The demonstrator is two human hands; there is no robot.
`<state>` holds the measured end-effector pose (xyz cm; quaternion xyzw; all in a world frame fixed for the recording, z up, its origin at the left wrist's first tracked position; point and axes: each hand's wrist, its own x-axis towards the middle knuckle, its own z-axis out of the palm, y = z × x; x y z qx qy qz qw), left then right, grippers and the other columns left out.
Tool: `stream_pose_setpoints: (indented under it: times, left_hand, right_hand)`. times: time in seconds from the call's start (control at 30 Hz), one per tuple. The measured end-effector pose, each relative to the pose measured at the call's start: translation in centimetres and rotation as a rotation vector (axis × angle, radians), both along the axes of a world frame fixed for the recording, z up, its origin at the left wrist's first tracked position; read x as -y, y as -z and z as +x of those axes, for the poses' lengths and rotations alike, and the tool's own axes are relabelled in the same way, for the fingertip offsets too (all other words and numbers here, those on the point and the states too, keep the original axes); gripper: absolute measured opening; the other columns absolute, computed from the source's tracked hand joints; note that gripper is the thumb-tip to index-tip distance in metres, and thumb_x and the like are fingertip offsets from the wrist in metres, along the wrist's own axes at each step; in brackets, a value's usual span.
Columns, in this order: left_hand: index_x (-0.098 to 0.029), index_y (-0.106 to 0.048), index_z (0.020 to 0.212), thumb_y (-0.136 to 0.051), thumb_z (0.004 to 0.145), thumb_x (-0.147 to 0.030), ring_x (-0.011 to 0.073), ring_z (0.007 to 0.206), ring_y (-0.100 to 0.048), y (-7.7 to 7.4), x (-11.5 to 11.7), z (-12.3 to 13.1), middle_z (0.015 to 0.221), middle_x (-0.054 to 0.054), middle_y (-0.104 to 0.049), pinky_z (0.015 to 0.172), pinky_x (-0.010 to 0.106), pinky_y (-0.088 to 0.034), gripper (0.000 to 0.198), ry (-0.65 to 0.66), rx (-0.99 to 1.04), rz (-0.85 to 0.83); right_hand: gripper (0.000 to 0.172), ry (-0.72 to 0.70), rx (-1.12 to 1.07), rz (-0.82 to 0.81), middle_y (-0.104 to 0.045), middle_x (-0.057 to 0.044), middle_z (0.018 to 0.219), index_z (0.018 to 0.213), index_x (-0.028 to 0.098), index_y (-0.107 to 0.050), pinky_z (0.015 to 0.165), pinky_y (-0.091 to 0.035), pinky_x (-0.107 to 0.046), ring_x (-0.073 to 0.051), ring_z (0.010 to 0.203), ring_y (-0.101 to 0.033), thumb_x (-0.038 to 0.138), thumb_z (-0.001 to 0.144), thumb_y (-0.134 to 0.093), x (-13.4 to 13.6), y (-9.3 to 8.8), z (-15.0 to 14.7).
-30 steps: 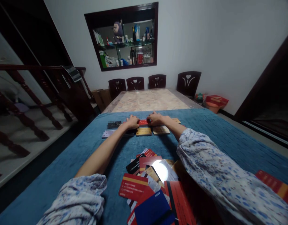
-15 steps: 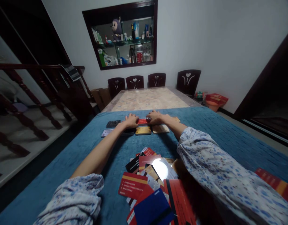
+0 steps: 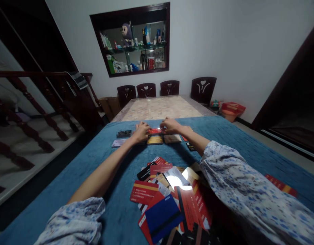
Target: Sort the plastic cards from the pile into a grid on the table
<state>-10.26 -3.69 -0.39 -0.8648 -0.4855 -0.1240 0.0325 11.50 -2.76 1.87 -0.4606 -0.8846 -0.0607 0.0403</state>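
Note:
My left hand (image 3: 142, 132) is at the left end of a red card stack (image 3: 155, 131), its fingers curled against the edge. Curled at the opposite end is my right hand (image 3: 170, 126), thumb and fingers on that edge. Nearer me are a yellow card stack (image 3: 154, 140) and a beige card stack (image 3: 172, 139). Left of my hands lie black cards (image 3: 124, 133) and a pale lilac card stack (image 3: 118, 143). Under my right forearm a black card (image 3: 190, 146) shows. Closer in, a loose heap holds a blue card (image 3: 163, 217) and several red cards (image 3: 144, 191).
A blue cloth (image 3: 116, 180) covers the near part of the long table (image 3: 164, 108). More red cards (image 3: 280, 184) lie at the right. Dark chairs (image 3: 203, 89) stand beyond, and a wooden railing (image 3: 39, 112) runs along the left.
My right hand has lifted slightly, with its fingers still by the red stack's end. My view has shifted a little, showing the black card under my right forearm.

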Motion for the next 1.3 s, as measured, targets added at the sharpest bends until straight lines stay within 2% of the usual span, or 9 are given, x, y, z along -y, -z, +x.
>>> stream_pose_setpoints:
  times: [0.2, 0.27, 0.6, 0.83, 0.93, 1.13, 1.3]
  left_hand:
    - [-0.016, -0.074, 0.084, -0.058, 0.082, -0.014, 0.0324, 0.116, -0.042, 1.0, 2.4, -0.1, 0.105, 0.011, -0.069, 0.093, 0.051, -0.033, 0.016, 0.110, 0.091, 0.034]
    - [-0.017, -0.073, 0.081, -0.057, 0.083, -0.013, 0.0313, 0.115, -0.043, 1.3, 3.4, -0.2, 0.102, 0.010, -0.070, 0.093, 0.050, -0.032, 0.016, 0.138, 0.118, 0.035]
    - [-0.018, -0.074, 0.083, -0.059, 0.084, -0.010, 0.0289, 0.113, -0.045, 2.4, 8.6, -0.2, 0.100, 0.008, -0.071, 0.097, 0.050, -0.032, 0.017, 0.189, 0.211, 0.008]
    - [-0.019, -0.073, 0.085, -0.059, 0.087, -0.012, 0.0287, 0.114, -0.046, 2.8, 12.6, 0.2, 0.099, 0.007, -0.073, 0.096, 0.049, -0.033, 0.016, 0.208, 0.220, -0.005]
    - [-0.019, -0.074, 0.088, -0.056, 0.088, -0.011, 0.0281, 0.115, -0.046, 3.0, 14.0, 0.1, 0.100, 0.007, -0.073, 0.098, 0.049, -0.032, 0.019, 0.229, 0.239, -0.001]
    - [-0.022, -0.074, 0.094, -0.051, 0.081, -0.003, 0.0286, 0.120, -0.045, 3.1, 16.3, -0.4, 0.104, 0.005, -0.074, 0.101, 0.051, -0.032, 0.033, 0.259, 0.269, -0.041]
    - [-0.024, -0.074, 0.102, -0.046, 0.079, -0.001, 0.0292, 0.128, -0.041, 3.5, 17.1, -1.3, 0.111, 0.004, -0.074, 0.106, 0.055, -0.028, 0.043, 0.297, 0.222, -0.072]
  right_hand:
    - [0.023, -0.025, -0.005, 0.049, -0.073, -0.010, 0.100, 0.098, 0.018, -0.076, 0.072, -0.034, -0.028, -0.024, 0.100, -0.056, 0.016, 0.085, -0.058, 2.3, 0.2, 0.5]
    - [0.023, -0.043, -0.010, 0.057, -0.073, -0.009, 0.098, 0.097, 0.018, -0.075, 0.069, -0.031, -0.028, -0.023, 0.098, -0.056, 0.014, 0.085, -0.056, 3.1, 0.3, 0.7]
    - [0.020, -0.113, -0.132, 0.081, -0.072, -0.009, 0.091, 0.089, 0.019, -0.074, 0.067, -0.027, -0.030, -0.022, 0.088, -0.051, 0.015, 0.086, -0.055, 6.9, 1.2, 2.1]
    - [0.018, -0.266, -0.304, 0.066, -0.072, -0.006, 0.086, 0.085, 0.019, -0.075, 0.082, -0.035, -0.032, -0.019, 0.083, -0.054, 0.014, 0.086, -0.057, 8.8, 3.0, 2.8]
    - [0.018, -0.323, -0.376, 0.066, -0.072, -0.007, 0.087, 0.088, 0.019, -0.076, 0.082, -0.037, -0.033, -0.021, 0.087, -0.056, 0.017, 0.087, -0.058, 9.8, 3.6, 2.7]
    - [0.016, -0.458, -0.436, 0.035, -0.072, -0.006, 0.084, 0.087, 0.019, -0.076, 0.083, -0.040, -0.034, -0.020, 0.084, -0.056, 0.016, 0.088, -0.060, 11.4, 4.4, 2.1]
    - [0.013, -0.467, -0.409, -0.002, -0.070, -0.007, 0.081, 0.085, 0.018, -0.075, 0.080, -0.039, -0.033, -0.019, 0.081, -0.052, 0.017, 0.087, -0.062, 12.0, 5.1, 1.4]
